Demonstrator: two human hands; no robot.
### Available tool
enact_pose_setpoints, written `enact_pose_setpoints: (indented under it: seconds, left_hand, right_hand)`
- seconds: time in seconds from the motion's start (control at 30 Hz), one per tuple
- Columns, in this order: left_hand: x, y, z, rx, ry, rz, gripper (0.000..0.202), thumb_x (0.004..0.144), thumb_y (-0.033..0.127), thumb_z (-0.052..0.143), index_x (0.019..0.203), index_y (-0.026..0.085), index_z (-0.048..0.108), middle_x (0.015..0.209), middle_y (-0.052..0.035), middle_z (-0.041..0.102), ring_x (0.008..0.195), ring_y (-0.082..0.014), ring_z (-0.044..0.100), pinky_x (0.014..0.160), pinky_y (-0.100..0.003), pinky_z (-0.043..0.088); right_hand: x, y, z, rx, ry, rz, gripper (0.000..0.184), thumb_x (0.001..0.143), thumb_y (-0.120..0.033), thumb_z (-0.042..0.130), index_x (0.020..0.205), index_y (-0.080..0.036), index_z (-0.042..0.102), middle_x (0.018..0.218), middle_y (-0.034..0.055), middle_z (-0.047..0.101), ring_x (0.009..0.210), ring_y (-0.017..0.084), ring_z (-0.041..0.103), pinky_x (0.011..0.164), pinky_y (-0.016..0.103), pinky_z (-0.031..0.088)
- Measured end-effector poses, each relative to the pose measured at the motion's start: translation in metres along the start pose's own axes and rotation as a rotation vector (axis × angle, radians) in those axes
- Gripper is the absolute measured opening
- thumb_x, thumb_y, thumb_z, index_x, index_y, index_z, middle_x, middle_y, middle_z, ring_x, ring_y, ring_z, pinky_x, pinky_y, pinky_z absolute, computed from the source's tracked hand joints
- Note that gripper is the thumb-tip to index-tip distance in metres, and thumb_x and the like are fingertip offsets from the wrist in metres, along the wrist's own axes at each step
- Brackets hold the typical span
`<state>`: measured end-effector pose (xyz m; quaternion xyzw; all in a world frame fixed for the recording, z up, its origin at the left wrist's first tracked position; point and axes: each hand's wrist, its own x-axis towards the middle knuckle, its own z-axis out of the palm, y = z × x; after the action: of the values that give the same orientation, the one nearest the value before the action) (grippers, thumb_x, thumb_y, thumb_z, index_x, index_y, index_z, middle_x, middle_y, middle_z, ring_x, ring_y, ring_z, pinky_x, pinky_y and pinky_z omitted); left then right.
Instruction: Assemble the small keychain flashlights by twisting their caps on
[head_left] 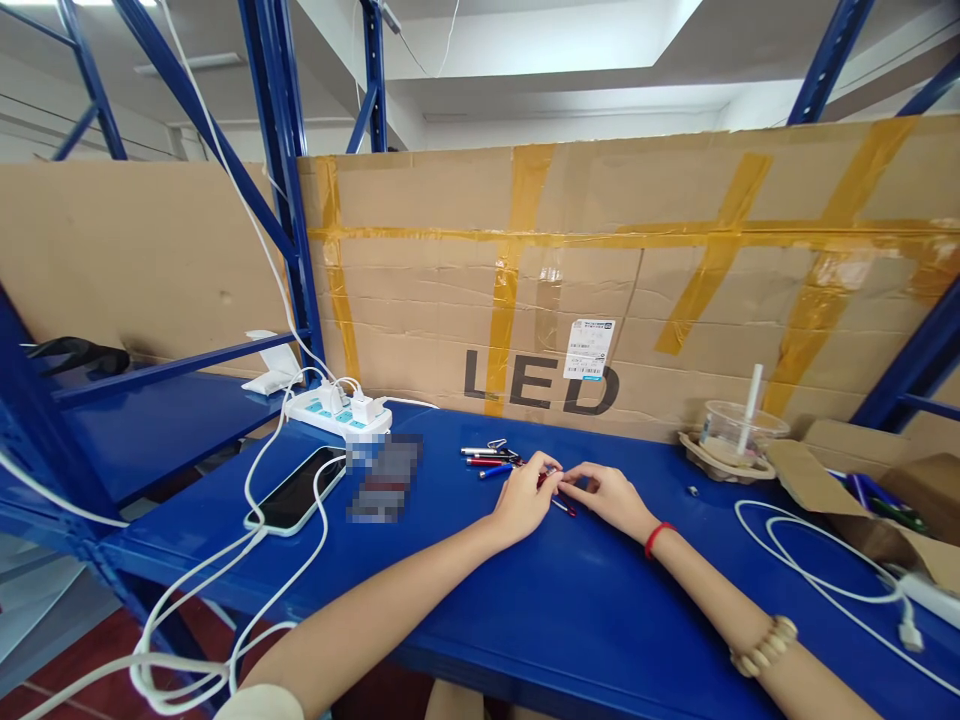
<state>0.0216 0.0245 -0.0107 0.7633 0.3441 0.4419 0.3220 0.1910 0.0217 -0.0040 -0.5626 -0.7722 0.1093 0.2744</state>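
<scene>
My left hand (527, 497) is closed around a small red piece that looks like part of a red pen (541, 480), mostly hidden by the fingers. Opposite it, my right hand (611, 498) has thumb and forefinger pinched together, their tips meeting the left fingertips; whatever lies between them is too small to make out. A thin red-tipped pen part (564, 508) shows on the table just below the fingers. Just left of my left hand lie several pens (484, 461) in silver, red, black and blue, close together.
A phone (296, 492) with a white cable and a power strip (341, 412) are at left. At right stand a plastic cup (739, 430) with a straw, an open carton (877, 500) holding pens, and a coiled white cable (817, 580). Taped cardboard (420, 300) closes off the back.
</scene>
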Motion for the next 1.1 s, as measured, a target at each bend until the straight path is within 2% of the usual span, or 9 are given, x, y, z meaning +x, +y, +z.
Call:
enact_pose_setpoints:
  seconds: [0.33, 0.53, 1.1]
  left_hand:
    - [-0.0009, 0.0015, 0.0002, 0.011, 0.012, -0.023, 0.015, 0.085, 0.031, 0.039, 0.090, 0.021, 0.050, 0.069, 0.0030, 0.057, 0.067, -0.0114, 0.055, 0.067, -0.022, 0.043]
    - [-0.0004, 0.0030, 0.0005, 0.007, -0.009, -0.018, 0.015, 0.085, 0.030, 0.039, 0.090, 0.021, 0.050, 0.069, 0.0030, 0.057, 0.067, -0.0111, 0.055, 0.066, -0.022, 0.043]
    - [0.0005, 0.0036, 0.0005, 0.006, -0.013, -0.012, 0.017, 0.085, 0.031, 0.039, 0.090, 0.020, 0.051, 0.067, 0.0024, 0.056, 0.066, -0.0114, 0.055, 0.067, -0.022, 0.043]
  right_hand:
    - [0.0025, 0.0077, 0.0039, 0.014, 0.031, 0.061, 0.027, 0.077, -0.042, 0.049, 0.089, -0.024, 0.065, 0.088, 0.0010, 0.063, 0.056, 0.011, 0.053, 0.051, 0.023, 0.039]
    - [0.0018, 0.0046, 0.0022, -0.015, -0.009, 0.066, 0.028, 0.075, -0.040, 0.051, 0.096, -0.026, 0.062, 0.090, -0.0002, 0.062, 0.056, 0.010, 0.054, 0.052, 0.024, 0.039]
    - [-0.0001, -0.0002, -0.0023, -0.070, -0.084, 0.075, 0.025, 0.078, -0.038, 0.048, 0.096, -0.027, 0.061, 0.085, -0.0017, 0.061, 0.062, 0.011, 0.056, 0.055, 0.024, 0.038]
